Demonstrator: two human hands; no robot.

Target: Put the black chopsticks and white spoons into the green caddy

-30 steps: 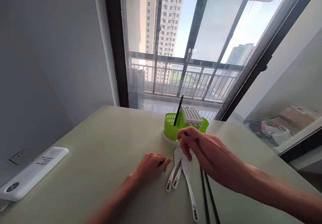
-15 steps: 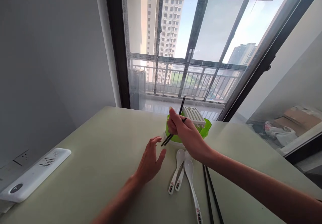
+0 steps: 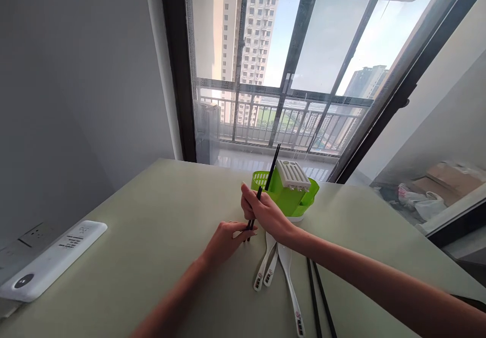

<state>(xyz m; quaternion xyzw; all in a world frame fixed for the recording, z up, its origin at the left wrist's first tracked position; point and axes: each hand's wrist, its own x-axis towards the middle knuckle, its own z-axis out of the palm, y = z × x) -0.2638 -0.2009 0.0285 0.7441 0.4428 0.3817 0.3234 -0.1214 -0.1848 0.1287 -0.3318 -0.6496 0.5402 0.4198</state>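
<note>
My right hand [image 3: 265, 212] grips a pair of black chopsticks [image 3: 254, 215] held near upright, tips down at the table, just left of a green cutlery holder [image 3: 288, 199] with a white slotted lid. One black chopstick [image 3: 273, 166] stands in the holder. My left hand [image 3: 227, 239] rests on the pale green table [image 3: 152, 237] with its fingertips touching the lower ends of the held chopsticks. Three white spoons [image 3: 277, 269] lie below my right hand. Two more black chopsticks [image 3: 319, 297] lie to their right.
A white rectangular device [image 3: 49, 259] lies at the table's left edge by a wall socket [image 3: 32, 234]. A large window with dark frames [image 3: 292, 75] stands behind the table. Boxes and bags [image 3: 429, 188] sit on the floor at right.
My right hand lifted chopsticks from the table up to the holder, then lowered them upright beside it. My left hand opened, then came to the chopsticks' lower ends.
</note>
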